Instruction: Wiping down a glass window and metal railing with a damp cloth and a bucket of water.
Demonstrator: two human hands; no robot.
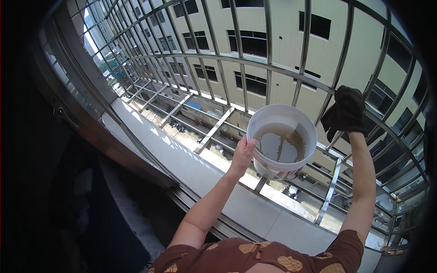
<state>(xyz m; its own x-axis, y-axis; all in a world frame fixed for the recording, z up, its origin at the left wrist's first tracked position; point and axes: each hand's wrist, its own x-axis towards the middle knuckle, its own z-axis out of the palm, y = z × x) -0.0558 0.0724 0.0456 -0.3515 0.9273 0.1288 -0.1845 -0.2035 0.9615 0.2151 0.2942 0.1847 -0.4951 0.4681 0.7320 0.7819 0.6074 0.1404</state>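
Note:
My left hand grips the left rim of a white plastic bucket. Murky brownish water lies in the bucket, with a pale reflection on its surface. At the upper right, my right hand is wrapped around by a dark cloth and pressed to the metal bars; the cloth hides its fingers. The bucket is held out beside the stainless steel window guard, above its lower bars.
A tiled window ledge runs diagonally below the guard, beside the sliding window's metal track. An open window frame stands at the left. Beyond the bars are a tall tiled building and the ground far below.

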